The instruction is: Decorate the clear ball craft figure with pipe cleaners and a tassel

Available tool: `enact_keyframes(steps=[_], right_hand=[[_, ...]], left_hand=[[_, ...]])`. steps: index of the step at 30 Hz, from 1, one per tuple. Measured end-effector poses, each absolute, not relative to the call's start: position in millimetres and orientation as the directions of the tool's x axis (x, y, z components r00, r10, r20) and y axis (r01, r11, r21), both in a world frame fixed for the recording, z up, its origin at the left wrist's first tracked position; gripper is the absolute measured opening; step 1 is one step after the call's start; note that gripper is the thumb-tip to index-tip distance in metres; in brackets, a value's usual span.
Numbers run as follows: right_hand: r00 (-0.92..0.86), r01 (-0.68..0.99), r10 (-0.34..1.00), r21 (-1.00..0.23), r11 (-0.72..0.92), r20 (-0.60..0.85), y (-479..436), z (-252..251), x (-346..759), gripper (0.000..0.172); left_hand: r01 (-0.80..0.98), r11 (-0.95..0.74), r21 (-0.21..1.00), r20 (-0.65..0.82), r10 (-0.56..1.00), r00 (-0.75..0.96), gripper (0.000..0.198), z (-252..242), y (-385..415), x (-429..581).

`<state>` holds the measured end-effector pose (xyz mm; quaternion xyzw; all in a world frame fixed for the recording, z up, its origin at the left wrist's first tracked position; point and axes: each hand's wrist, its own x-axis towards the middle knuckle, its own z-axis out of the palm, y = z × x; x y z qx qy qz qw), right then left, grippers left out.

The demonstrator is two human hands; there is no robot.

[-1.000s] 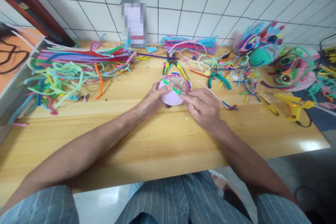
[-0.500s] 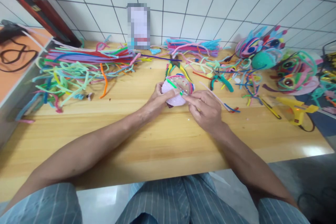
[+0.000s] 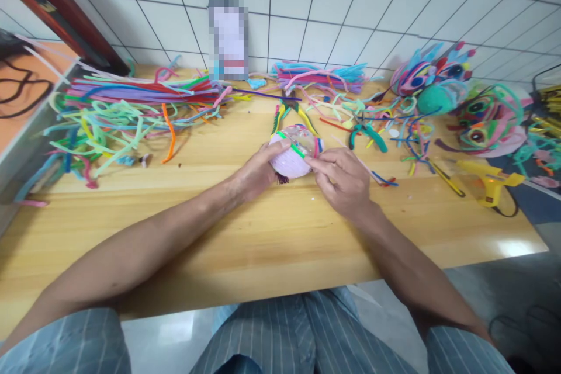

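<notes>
A round craft piece point(image 3: 290, 165), pale lilac on its near half and clear on the far side, is held over the middle of the table. My left hand point(image 3: 258, 174) is closed on its left side, the thumb pressed on top. Across the piece runs a green pipe cleaner point(image 3: 294, 148). My right hand point(image 3: 344, 178) pinches the right end of that green strip between thumb and fingertips. Pink and blue edging shows at the far right rim. Just behind the piece lie yellow-handled pliers point(image 3: 289, 112), partly covered by it.
Bundles of pipe cleaners point(image 3: 144, 93) and loose green ones point(image 3: 118, 134) lie at left. Teal-handled cutters point(image 3: 369, 135), a yellow knife point(image 3: 446, 178) and a yellow glue gun point(image 3: 493, 181) lie at right. Colourful fish-like crafts point(image 3: 475, 128) stand behind them. A blurred upright panel point(image 3: 228, 41) leans against the tiled wall.
My left thumb has shifted up and left along the green strip, so more of it shows lying across the piece. The whole view has shifted slightly.
</notes>
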<state>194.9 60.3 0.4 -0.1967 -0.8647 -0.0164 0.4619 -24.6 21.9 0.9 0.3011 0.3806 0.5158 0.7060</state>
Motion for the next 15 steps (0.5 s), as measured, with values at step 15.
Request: enact_keyframes(steps=[15], right_hand=[[-0.473, 0.370, 0.334, -0.160, 0.915, 0.815, 57, 0, 188, 0.049]], left_hand=[[-0.369, 0.149, 0.917, -0.220, 0.963, -0.157, 0.094, -4, 11, -9]])
